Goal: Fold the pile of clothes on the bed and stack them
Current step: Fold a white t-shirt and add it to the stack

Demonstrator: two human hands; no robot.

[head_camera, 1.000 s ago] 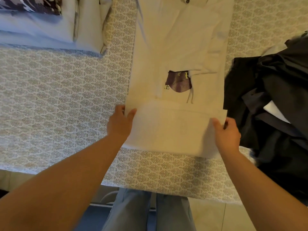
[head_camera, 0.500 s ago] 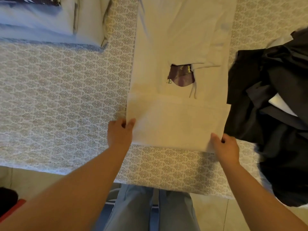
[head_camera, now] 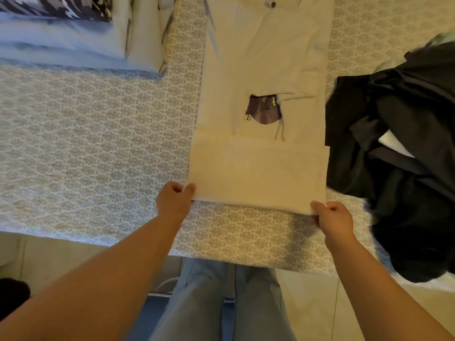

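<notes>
Here, both my hands grip the folded near hem of the white cotton polo shirt (head_camera: 266,70).
My left hand (head_camera: 173,201) and right hand (head_camera: 333,219) have fingers curled round its corners on the patterned bed (head_camera: 98,143), dark clothes pile (head_camera: 406,156) alongside.

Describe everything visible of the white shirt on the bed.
The white shirt lies flat on the patterned bedspread, collar end away from the person, a dark button near the top. Soft, cotton-like fabric. Its sides are folded in, partly covering a purple print, and its bottom band is doubled up. The left hand and right hand pinch its near corners. Its right edge meets a pile of dark clothes.
</notes>
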